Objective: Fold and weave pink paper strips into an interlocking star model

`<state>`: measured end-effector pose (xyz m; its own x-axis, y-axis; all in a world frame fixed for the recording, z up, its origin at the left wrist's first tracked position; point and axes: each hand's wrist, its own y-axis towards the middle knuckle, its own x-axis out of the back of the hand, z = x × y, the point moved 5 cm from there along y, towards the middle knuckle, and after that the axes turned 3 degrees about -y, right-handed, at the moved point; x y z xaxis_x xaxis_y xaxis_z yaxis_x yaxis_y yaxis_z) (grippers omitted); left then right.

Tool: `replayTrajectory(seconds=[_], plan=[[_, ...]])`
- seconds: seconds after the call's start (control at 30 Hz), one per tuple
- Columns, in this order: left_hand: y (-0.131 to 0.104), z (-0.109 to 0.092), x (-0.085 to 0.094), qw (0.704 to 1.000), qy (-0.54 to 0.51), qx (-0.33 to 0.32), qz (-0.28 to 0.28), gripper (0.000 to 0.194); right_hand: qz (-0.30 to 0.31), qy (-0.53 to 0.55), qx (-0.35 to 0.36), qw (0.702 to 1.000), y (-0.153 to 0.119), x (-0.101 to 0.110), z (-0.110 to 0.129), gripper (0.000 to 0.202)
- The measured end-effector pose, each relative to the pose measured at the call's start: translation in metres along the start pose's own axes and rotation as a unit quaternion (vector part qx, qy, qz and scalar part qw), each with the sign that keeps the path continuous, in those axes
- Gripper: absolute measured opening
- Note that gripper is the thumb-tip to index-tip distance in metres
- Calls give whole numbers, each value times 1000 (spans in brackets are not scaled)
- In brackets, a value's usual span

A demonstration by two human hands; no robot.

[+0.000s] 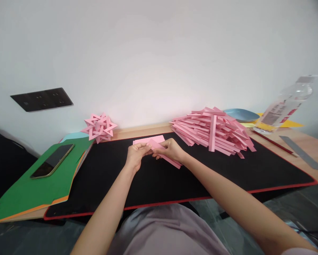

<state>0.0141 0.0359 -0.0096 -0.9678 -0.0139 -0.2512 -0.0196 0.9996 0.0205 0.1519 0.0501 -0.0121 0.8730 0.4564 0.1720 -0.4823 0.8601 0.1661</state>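
Observation:
A folded pink paper strip [172, 161] is held between my two hands above the black mat. My left hand [137, 154] pinches its upper left end with thumb and fingers. My right hand [171, 149] is closed around its middle, and the lower end sticks out below the palm. Just behind the hands lies flat pink paper [153, 139], partly hidden by my fingers. To the right, a heap of folded pink paper strips [214, 129] rests on the mat. An interlocked pink paper star [99, 128] stands at the back left.
The black mat [103, 191] has a red edge. On the left, a phone [52, 161] lies on green paper sheets [18, 191]. At the right are a blue dish [241, 114], a tilted plastic bottle [285, 104], a dark red pencil [274, 141] and a grey ruler [302, 153]. A wall closes the back.

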Motion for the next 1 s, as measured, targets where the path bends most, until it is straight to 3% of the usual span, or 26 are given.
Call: replayTrajectory(seconds=[0.13,0.3,0.5,0.8,1.0], plan=[[0,0,2,1000,1,6,-19,33,10,8,-14,1000,0,-1,0,36],[-1,-2,-1,1000,-15,1,0,31,13,2,-47,999,-1,-3,2,34],[-2,-4,-3,1000,-19,-6,13,28,-9,-57,-30,998,-1,-3,9,30],[0,-4,1,998,9,-53,-32,24,-35,-68,-43,996,-3,-6,14,26],[-1,-2,-1,1000,-14,-8,-10,26,-54,-99,-67,991,-2,-6,9,27]])
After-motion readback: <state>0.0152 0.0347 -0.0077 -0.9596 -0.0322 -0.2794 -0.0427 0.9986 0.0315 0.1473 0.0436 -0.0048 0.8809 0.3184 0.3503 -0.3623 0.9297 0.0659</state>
